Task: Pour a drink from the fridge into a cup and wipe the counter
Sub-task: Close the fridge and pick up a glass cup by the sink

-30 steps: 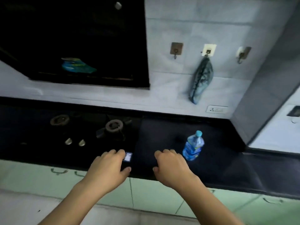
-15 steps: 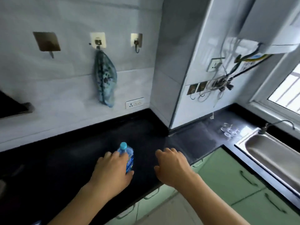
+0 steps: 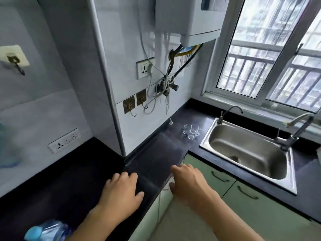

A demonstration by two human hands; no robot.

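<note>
Hands [image 3: 121, 192] [image 3: 188, 182] empty over counter [image 3: 69, 180], bottle [image 3: 46, 231] beside

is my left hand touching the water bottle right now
Apart. The head view shows the left hand spread over bare black counter, while the water bottle sits at the bottom left edge, with dark counter between it and the hand.

Daylight enters through the window [image 3: 271, 54] at upper right, overexposing the panes while the black worktop [image 3: 57, 185] at left stays dim. The steel sink [image 3: 246, 152] shows soft sheen. Wide-angle distortion bends the wall edges, and the water bottle [image 3: 46, 231] at the bottom edge is blurred.
</note>
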